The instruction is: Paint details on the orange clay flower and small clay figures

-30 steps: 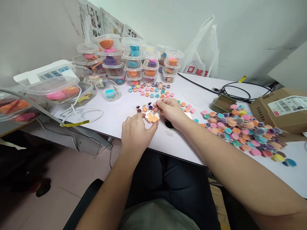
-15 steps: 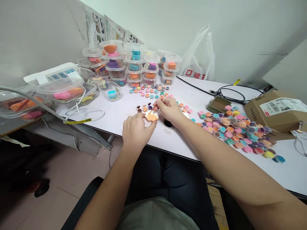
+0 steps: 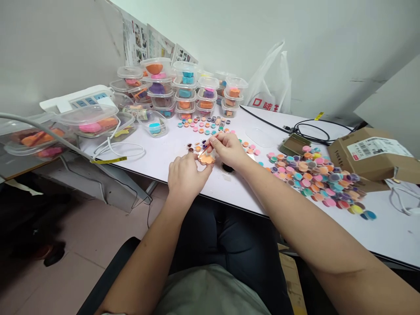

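Note:
Between thumb and fingers, my left hand (image 3: 186,177) holds a small scalloped piece (image 3: 206,158), orange with a white part on top, near the front edge of the table. My right hand (image 3: 228,151) pinches a thin brush (image 3: 203,152), its tip over the piece. Just behind the piece are a few small open paint pots (image 3: 197,145) in dark and orange colours. A round container of dark liquid (image 3: 227,168) stands right of the piece, partly hidden by my right hand.
Stacked clear boxes (image 3: 160,100) hold coloured pieces at the back left. Many small paint pots (image 3: 316,177) lie heaped at the right, beside a cardboard box (image 3: 370,153). Behind are a plastic bag (image 3: 271,83) and black cable (image 3: 315,131). A white power strip (image 3: 77,98) sits left.
The view has shifted slightly. The brush lies at a somewhat different angle, its tip further left over the piece. Both hands keep their holds.

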